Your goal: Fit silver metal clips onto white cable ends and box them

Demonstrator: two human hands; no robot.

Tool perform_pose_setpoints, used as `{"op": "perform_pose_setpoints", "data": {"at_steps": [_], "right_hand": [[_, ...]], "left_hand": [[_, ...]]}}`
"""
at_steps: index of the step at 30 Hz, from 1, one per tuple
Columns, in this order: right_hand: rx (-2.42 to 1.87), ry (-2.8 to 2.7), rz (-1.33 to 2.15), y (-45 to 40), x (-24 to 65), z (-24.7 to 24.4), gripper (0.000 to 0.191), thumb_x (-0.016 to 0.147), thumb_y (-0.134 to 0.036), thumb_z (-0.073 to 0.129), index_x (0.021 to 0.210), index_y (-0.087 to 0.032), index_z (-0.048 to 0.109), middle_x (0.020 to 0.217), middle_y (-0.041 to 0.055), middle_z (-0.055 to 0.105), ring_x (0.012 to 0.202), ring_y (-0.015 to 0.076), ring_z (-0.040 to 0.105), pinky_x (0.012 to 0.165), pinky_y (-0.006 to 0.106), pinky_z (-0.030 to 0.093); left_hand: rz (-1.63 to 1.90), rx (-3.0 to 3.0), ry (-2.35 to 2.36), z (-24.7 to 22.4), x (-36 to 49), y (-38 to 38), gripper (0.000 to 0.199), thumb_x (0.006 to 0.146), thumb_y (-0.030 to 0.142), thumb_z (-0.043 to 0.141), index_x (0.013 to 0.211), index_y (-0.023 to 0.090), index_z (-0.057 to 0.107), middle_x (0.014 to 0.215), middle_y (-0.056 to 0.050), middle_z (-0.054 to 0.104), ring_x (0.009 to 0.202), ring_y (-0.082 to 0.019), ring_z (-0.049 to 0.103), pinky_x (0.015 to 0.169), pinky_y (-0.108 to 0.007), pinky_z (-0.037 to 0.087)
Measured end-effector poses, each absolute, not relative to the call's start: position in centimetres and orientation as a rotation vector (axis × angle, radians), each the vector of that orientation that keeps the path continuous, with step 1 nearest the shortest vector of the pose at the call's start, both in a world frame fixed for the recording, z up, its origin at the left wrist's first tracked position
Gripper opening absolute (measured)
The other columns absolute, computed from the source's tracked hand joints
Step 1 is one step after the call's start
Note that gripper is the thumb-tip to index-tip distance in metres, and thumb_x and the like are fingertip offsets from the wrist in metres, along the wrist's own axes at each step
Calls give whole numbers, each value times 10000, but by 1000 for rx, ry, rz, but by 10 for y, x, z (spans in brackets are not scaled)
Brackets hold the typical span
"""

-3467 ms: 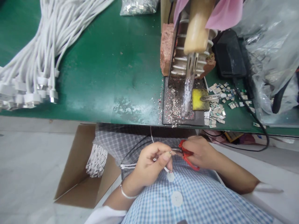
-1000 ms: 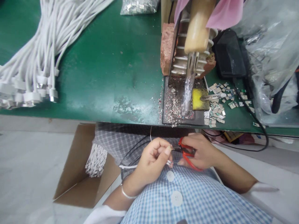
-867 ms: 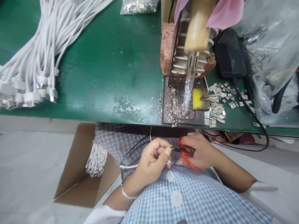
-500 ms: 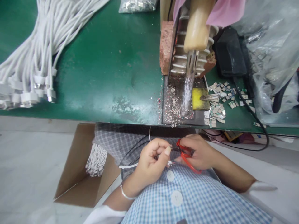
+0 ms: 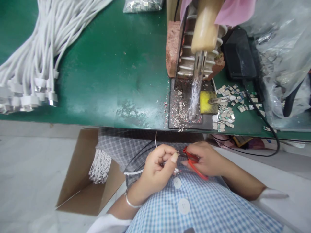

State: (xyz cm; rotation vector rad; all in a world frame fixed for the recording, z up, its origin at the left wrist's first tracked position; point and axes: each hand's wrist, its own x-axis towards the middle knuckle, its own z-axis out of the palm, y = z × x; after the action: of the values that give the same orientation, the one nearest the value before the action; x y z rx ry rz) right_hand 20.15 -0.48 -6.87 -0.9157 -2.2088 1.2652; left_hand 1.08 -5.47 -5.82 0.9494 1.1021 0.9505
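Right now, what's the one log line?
left hand: holding white cable | right hand: holding red-handled scissors | scissors: pointing toward left hand | place: beside green table

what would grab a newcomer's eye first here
Probably the big bundle of white cables on the left of the green bench. The cream-handled soldering iron stands out next, right of centre. Below the bench edge, the right hand holds red-handled cutters close to the left hand.
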Motion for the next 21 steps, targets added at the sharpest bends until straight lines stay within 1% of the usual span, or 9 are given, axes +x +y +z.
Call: {"op": "perform_pose_setpoints", "data": {"at_steps": [4, 11, 21], "right_hand": [[-925, -2226, 1210, -7, 201, -73, 381, 907, -346, 557, 620, -210, 346, 538, -82, 294, 481, 74, 260, 474, 209, 208], [-930, -2246, 1221, -9, 203, -76, 380, 922, -365, 538, 626, -209, 357, 530, -81, 308, 472, 75, 269, 476, 213, 205], [-932, -2257, 1190, -9, 203, -77, 383, 927, -374, 533, 621, -206, 375, 523, -75, 330, 471, 77, 281, 476, 215, 212]], "left_hand": [[957, 945, 1096, -57, 11, -54, 163, 934, 332, 554, 861, 186, 557, 530, 64, 547, 437, -53, 486, 474, -129, 401], [937, 942, 1103, -57, 10, -55, 158, 929, 329, 565, 861, 186, 566, 528, 66, 557, 434, -45, 492, 473, -116, 408], [917, 902, 1097, -55, 9, -53, 187, 915, 356, 583, 847, 183, 573, 513, 72, 546, 412, -41, 481, 452, -115, 403]]}}
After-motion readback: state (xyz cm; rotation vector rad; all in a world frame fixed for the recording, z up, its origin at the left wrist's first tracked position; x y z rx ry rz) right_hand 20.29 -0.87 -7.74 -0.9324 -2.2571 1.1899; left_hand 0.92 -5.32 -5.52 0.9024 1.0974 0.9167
